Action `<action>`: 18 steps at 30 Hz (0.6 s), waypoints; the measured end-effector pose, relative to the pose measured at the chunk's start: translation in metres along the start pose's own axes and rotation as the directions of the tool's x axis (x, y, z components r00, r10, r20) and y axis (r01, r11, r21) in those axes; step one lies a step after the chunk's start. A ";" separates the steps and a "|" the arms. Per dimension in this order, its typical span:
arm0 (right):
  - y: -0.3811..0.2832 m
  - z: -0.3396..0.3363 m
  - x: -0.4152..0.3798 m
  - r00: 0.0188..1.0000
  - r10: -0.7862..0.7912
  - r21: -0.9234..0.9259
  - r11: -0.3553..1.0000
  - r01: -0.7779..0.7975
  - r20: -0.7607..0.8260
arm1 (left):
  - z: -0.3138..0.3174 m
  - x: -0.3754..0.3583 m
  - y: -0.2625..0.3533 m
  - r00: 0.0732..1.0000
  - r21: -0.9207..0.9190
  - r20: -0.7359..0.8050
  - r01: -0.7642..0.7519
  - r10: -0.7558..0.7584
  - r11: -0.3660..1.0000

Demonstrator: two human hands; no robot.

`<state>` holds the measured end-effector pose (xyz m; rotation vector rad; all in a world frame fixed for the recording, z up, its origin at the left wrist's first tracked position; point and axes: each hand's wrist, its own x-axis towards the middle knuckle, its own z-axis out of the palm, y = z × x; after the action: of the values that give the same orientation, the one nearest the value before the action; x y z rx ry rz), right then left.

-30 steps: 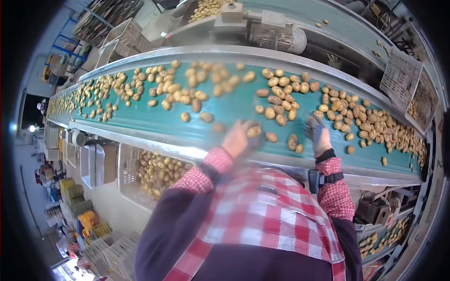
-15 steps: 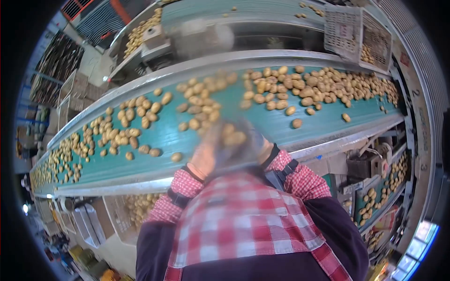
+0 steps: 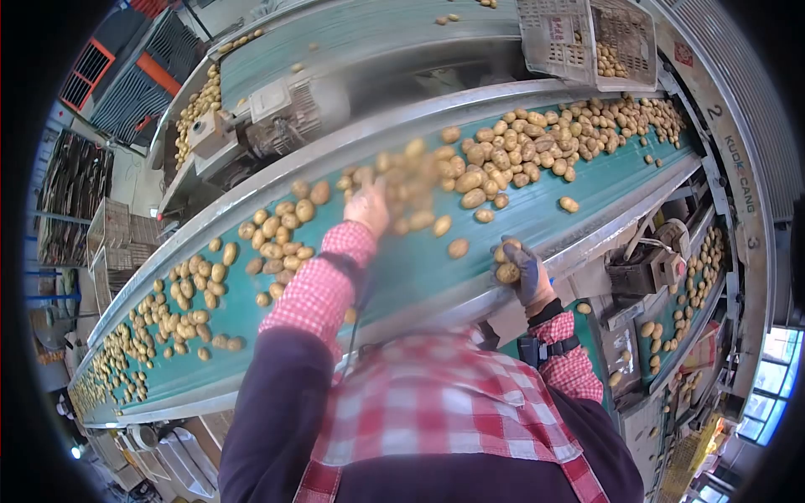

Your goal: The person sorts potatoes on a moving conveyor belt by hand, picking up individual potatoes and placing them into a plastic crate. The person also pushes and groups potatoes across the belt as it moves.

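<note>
Potatoes (image 3: pixel 503 163) strewn on teal belt (image 3: pixel 402 268); left hand (image 3: pixel 369 205) reaching among them, grip blurred, cannot tell; gloved right hand (image 3: pixel 520 268) clutching several; crate (image 3: pixel 587 38) beyond

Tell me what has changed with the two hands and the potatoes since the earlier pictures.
The left hand has stretched out across the belt into the potatoes; half a second ago both hands were together near the body. The right hand, gloved, has moved apart to the near edge and holds potatoes. Whether the left grips anything is blurred. Potatoes still cover the belt.
</note>
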<state>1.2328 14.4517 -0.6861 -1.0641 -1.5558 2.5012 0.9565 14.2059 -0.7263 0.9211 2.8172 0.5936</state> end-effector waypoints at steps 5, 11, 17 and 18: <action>-0.063 0.024 0.075 0.821 -0.539 -0.766 0.441 0.467 0.189 | -0.002 -0.053 0.036 0.995 -0.229 0.052 -0.072 0.086 0.971; -0.109 0.103 0.118 0.901 -0.002 -0.827 -0.397 0.397 0.433 | -0.007 -0.127 0.037 1.000 -0.341 -0.006 -0.031 0.031 0.940; -0.065 0.076 0.126 0.840 0.147 -0.850 0.009 0.527 0.522 | -0.027 -0.152 0.059 0.884 -0.679 0.131 0.410 -0.449 0.609; -0.062 0.061 0.129 0.846 0.115 -0.845 0.211 0.491 0.520 | -0.022 -0.146 0.063 0.883 -0.696 0.034 0.357 -0.467 0.623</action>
<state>1.0797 14.4791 -0.6893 0.0230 -3.3322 1.3551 1.1038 14.1595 -0.6820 0.0665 2.4187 1.5251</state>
